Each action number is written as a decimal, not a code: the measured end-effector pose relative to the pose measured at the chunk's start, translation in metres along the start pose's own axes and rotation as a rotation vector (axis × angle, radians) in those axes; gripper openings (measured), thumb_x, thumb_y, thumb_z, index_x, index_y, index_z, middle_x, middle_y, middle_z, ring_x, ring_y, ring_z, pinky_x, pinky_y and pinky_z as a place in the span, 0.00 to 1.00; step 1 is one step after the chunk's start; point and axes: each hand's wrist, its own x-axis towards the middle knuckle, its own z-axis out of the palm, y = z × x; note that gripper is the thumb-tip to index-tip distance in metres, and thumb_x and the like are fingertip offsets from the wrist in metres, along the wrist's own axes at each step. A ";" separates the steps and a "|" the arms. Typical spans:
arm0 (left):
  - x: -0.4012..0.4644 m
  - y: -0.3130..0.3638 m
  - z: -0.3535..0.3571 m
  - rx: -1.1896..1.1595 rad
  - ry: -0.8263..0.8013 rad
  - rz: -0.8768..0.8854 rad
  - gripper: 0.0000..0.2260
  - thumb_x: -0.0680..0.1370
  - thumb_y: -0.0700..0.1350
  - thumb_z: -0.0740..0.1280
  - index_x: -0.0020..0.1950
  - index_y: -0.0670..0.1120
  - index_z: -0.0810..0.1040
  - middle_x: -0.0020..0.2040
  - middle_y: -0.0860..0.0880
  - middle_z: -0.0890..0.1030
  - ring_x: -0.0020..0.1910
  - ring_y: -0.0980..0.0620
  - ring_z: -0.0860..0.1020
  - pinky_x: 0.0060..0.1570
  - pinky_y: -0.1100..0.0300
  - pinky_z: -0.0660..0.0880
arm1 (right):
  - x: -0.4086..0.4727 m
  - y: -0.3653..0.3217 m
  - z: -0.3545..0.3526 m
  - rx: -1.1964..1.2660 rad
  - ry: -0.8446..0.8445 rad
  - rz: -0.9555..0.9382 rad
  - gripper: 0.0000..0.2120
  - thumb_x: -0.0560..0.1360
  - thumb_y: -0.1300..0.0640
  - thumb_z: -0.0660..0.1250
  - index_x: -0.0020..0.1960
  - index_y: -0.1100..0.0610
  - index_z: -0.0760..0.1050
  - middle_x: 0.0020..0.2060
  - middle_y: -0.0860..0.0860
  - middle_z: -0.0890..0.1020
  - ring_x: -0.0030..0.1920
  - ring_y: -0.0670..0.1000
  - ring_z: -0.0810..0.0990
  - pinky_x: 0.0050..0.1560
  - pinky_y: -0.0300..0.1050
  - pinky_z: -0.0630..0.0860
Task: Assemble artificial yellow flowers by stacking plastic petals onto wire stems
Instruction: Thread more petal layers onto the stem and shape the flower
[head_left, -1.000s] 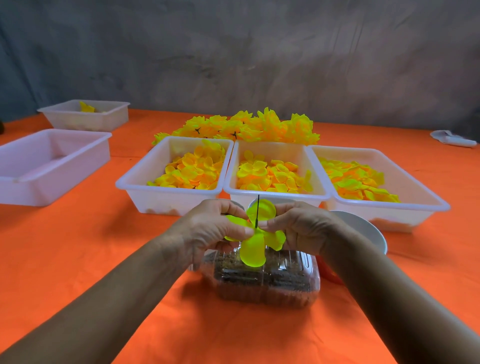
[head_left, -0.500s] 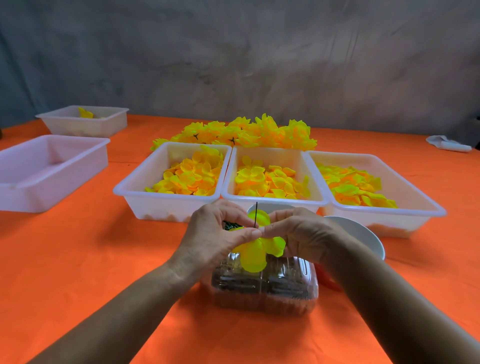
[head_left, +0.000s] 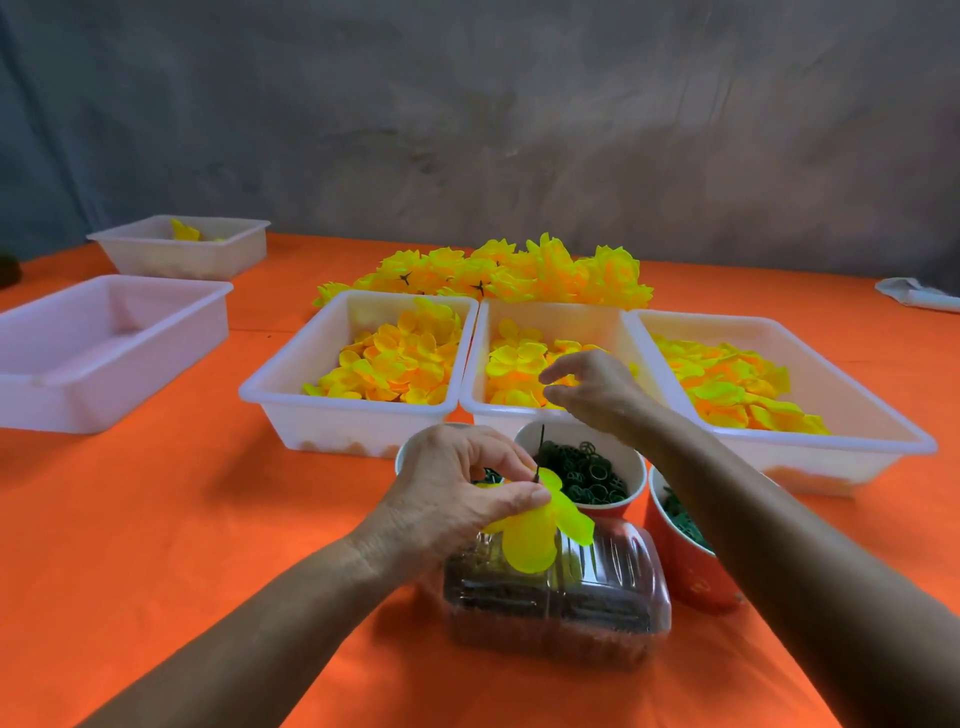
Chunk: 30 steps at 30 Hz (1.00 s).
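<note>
My left hand pinches a thin dark wire stem with yellow-green plastic petals stacked on it, just above a clear plastic box. My right hand hovers over the middle white tray of yellow petals, fingers loosely curved and holding nothing. Two more white trays of petals flank it, one on the left and one on the right. A heap of finished yellow flowers lies behind the trays.
Paper cups with dark green rings stand near my hands: one by the stem, another under my right forearm. A pink tray and a small white tray sit at the left. Orange cloth covers the table.
My right hand let go of the stem and petals and moved up and away over the middle tray. The left hand keeps hold of the stem. The view has shifted a little.
</note>
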 end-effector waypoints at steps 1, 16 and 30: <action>0.000 -0.001 0.000 -0.004 0.001 0.004 0.04 0.66 0.39 0.78 0.34 0.44 0.84 0.39 0.53 0.82 0.44 0.55 0.81 0.50 0.54 0.77 | 0.012 0.004 0.006 -0.078 -0.042 -0.014 0.11 0.75 0.57 0.67 0.57 0.54 0.80 0.61 0.52 0.78 0.64 0.55 0.72 0.61 0.48 0.70; -0.002 -0.005 -0.002 -0.036 -0.030 0.007 0.11 0.67 0.42 0.77 0.32 0.55 0.80 0.37 0.59 0.82 0.40 0.64 0.79 0.44 0.72 0.71 | 0.072 0.012 0.040 -0.315 -0.084 0.068 0.09 0.77 0.65 0.60 0.47 0.61 0.79 0.51 0.62 0.78 0.57 0.58 0.74 0.47 0.45 0.71; -0.002 -0.005 0.000 -0.025 -0.003 -0.019 0.12 0.67 0.42 0.78 0.30 0.55 0.79 0.38 0.54 0.83 0.41 0.59 0.80 0.47 0.62 0.75 | 0.053 0.045 0.008 -0.207 0.370 0.217 0.12 0.72 0.67 0.65 0.52 0.59 0.81 0.52 0.61 0.81 0.55 0.62 0.77 0.49 0.48 0.73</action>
